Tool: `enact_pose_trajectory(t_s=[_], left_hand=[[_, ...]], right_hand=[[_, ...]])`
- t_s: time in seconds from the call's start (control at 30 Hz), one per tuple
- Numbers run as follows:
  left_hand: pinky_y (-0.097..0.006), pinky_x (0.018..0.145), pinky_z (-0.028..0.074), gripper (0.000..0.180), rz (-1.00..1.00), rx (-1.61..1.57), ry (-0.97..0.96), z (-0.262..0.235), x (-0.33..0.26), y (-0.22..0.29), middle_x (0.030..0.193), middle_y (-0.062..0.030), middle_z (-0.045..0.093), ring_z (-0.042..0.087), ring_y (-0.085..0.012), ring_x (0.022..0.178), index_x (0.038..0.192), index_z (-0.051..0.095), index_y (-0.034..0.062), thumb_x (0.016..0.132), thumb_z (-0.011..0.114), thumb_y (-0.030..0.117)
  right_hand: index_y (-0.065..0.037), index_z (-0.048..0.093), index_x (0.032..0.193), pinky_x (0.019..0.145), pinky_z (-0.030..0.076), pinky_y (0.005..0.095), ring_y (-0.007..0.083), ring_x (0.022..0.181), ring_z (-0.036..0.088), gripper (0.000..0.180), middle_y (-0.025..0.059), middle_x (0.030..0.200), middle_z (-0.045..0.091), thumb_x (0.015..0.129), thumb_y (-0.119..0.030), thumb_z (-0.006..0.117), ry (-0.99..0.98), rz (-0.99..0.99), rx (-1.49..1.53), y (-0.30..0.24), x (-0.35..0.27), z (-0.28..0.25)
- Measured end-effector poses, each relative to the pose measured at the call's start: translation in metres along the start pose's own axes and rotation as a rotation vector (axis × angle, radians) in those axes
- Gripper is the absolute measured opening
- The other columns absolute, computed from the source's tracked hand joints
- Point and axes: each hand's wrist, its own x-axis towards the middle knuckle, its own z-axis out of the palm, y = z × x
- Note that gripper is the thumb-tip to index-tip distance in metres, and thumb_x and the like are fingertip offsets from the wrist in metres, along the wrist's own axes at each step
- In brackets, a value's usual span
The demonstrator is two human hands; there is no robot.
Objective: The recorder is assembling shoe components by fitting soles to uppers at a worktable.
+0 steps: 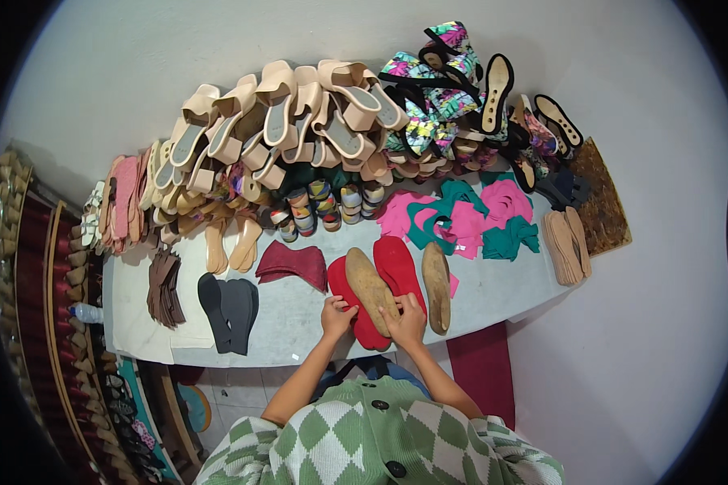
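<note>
A worn wooden shoe last (367,280) lies sole-down over a red insole (337,277) at the table's front edge. My right hand (407,322) is closed around the last's near end, thumb on top. On the left, my left hand (338,316) pinches the red insole's edge beside the last. Another red insole (393,260) lies just right of the last, partly behind my right hand. A second wooden last (437,284) rests on the table to the right of that hand.
Left of my hands lie maroon pieces (293,265), dark grey insoles (229,307) and brown strips (165,291). Beige heeled sandals (279,113) pile up along the back. Pink and teal cutouts (466,217) lie behind the lasts, beige insoles (566,246) at right.
</note>
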Motion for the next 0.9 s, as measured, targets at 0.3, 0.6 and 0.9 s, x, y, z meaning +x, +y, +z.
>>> enact_pose_trajectory(t_s=[0.3, 0.6, 0.9], left_hand=[[-0.026, 0.066, 0.048, 0.031, -0.331, -0.411, -0.4, -0.02, 0.01, 0.005, 0.082, -0.0039, 0.058, 0.059, -0.013, 0.074, 0.108, 0.047, 0.0014, 0.078, 0.056, 0.001], [-0.019, 0.069, 0.039, 0.033, -0.406, -0.545, -0.531, -0.029, 0.016, 0.005, 0.088, 0.0031, 0.054, 0.048, -0.0064, 0.072, 0.11, 0.048, 0.0075, 0.077, 0.056, 0.004], [-0.027, 0.083, 0.039, 0.037, -0.483, -0.667, -0.687, -0.042, 0.008, 0.049, 0.103, -0.0016, 0.053, 0.05, -0.0104, 0.09, 0.115, 0.045, 0.0081, 0.079, 0.054, 0.007]], right_hand=[[0.0, 0.058, 0.08, 0.056, 0.045, 0.0299, 0.0199, 0.065, 0.058, 0.028, 0.0094, 0.076, 0.053, 0.065, -0.017, 0.075, 0.052, 0.075, 0.082, 0.001, -0.001, 0.0], [0.003, 0.059, 0.083, 0.058, 0.041, 0.0219, 0.0101, 0.064, 0.052, 0.025, 0.0048, 0.076, 0.053, 0.069, -0.012, 0.073, 0.091, 0.224, 0.359, 0.025, -0.008, 0.015], [0.0, 0.057, 0.086, 0.054, 0.041, 0.019, 0.0066, 0.06, 0.052, 0.02, 0.003, 0.07, 0.056, 0.073, -0.007, 0.07, -0.011, 0.522, 0.799, 0.035, -0.01, 0.003]])
